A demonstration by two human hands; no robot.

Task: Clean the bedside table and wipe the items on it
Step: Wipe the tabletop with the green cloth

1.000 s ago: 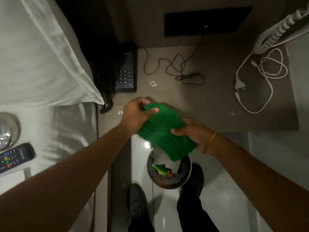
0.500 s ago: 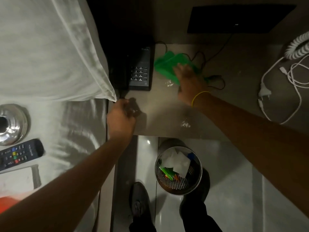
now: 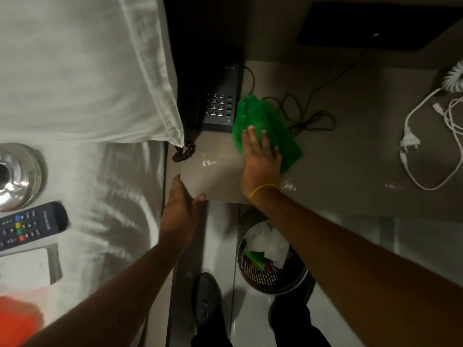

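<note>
A green cloth (image 3: 268,121) lies flat on the brown bedside table (image 3: 350,151), just right of a black telephone (image 3: 220,98). My right hand (image 3: 260,159), a yellow band at its wrist, presses palm-down on the cloth's near part with fingers spread. My left hand (image 3: 181,204) grips the table's front left corner, thumb on the front edge. Wet streaks glint on the tabletop near both hands. A thin black cable (image 3: 308,116) coils behind the cloth.
A white charger cable with plug (image 3: 411,144) lies at the table's right. A metal waste bin (image 3: 270,261) with paper stands on the floor below the table's front edge. On the bed at left lie a pillow (image 3: 82,66), a remote (image 3: 30,224) and a metal dish (image 3: 17,176).
My right hand has drawn the cloth back from beside the phone's top toward the front of the table. My left hand has shifted to the table's front corner.
</note>
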